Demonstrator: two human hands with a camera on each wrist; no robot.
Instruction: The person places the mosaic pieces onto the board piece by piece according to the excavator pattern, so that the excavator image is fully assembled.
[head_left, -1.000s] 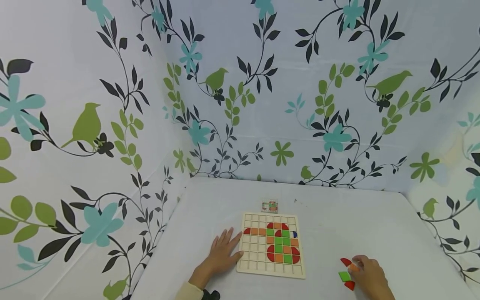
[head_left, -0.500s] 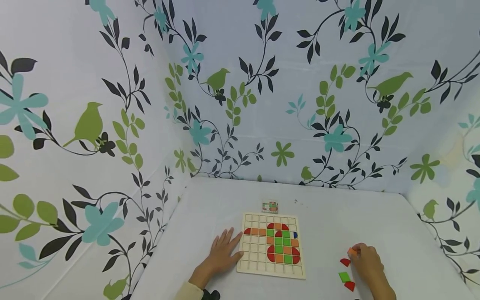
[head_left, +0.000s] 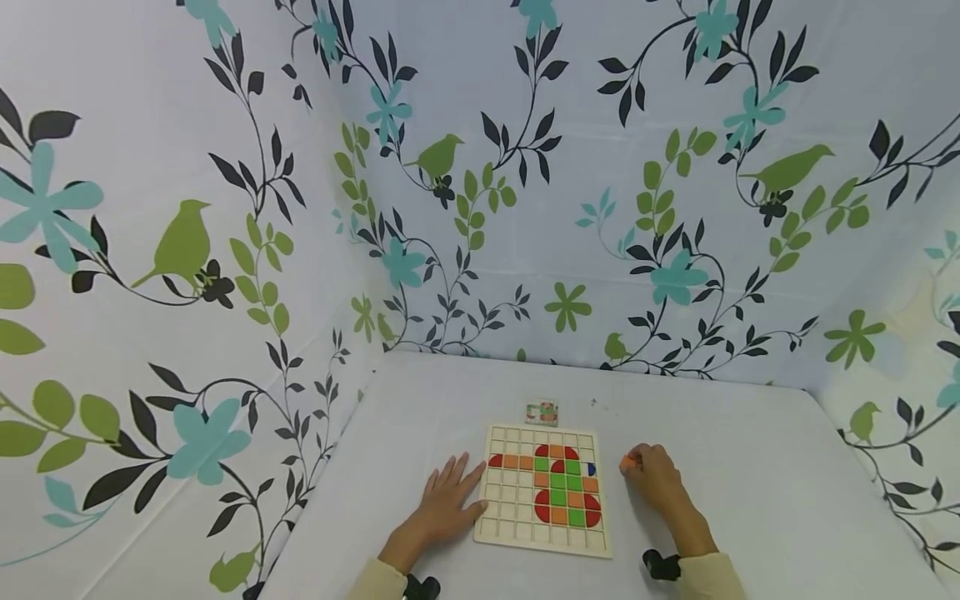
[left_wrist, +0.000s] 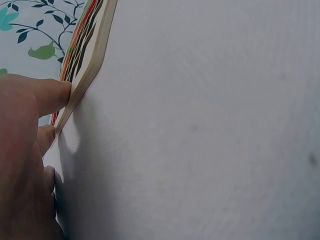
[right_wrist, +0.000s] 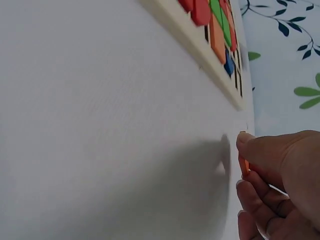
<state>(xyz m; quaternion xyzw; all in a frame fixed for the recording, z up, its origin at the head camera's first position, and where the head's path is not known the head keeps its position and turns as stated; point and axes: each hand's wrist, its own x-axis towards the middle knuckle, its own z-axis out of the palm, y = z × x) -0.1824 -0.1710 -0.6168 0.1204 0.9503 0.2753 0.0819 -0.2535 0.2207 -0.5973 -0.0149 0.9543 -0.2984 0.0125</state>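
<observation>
A wooden grid board (head_left: 506,517) lies on the white table, with red, green, orange and blue tiles set in its cells. My left hand (head_left: 445,507) lies at the board's left side, fingers spread, and its fingertips touch the edge. In the left wrist view the thumb (left_wrist: 52,95) meets the board's rim (left_wrist: 100,55). Right of the board, my right hand (head_left: 657,479) pinches a small orange tile (head_left: 628,462) between thumb and fingers. The right wrist view shows that orange tile (right_wrist: 244,162) edge-on, held above the table.
A small picture card (head_left: 542,412) lies just beyond the board's far edge. Patterned cloth (head_left: 480,208) with leaves and birds hangs at the back and both sides of the table. The right forearm (head_left: 693,533) covers the spot where loose tiles lay.
My right hand has carried the orange tile from the loose tiles at the lower right up and left toward the board. The left hand has stayed in place.
</observation>
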